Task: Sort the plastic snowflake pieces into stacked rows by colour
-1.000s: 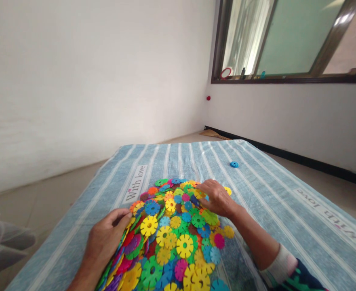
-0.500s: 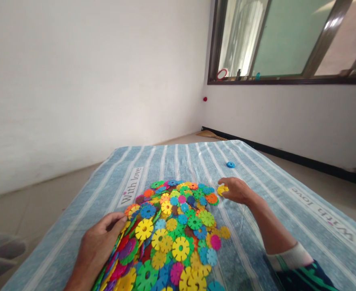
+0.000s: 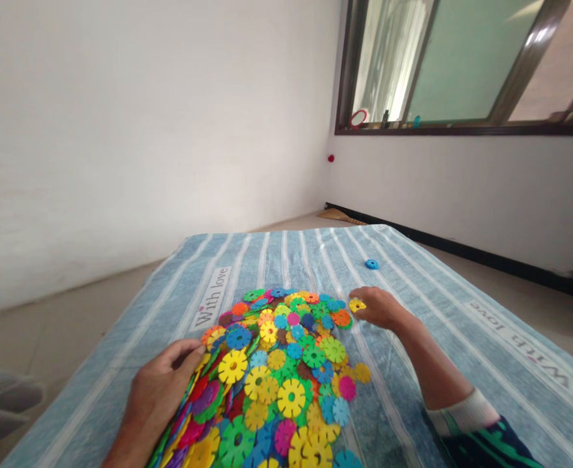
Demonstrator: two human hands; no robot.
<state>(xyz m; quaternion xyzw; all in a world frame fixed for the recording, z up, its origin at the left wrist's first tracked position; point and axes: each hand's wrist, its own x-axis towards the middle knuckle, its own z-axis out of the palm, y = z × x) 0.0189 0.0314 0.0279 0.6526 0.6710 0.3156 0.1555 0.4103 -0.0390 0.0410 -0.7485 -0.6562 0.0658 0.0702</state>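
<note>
A heap of colourful notched plastic discs covers the near middle of the cloth. My left hand rests against the heap's left edge, thumb and forefinger curved together at the tips; whatever lies between them is hidden. Beyond the heap's right side, my right hand pinches a yellow notched disc just over the cloth. Farther back, a blue disc piece lies alone.
A blue striped cloth with "With love" lettering covers the table. White walls stand behind and to the right, with a window at upper right. Pale, see-through material shows at lower left.
My right hand has shifted slightly left with the yellow disc, which now shows more plainly at the fingertips. My left hand and the heap stay in place.
</note>
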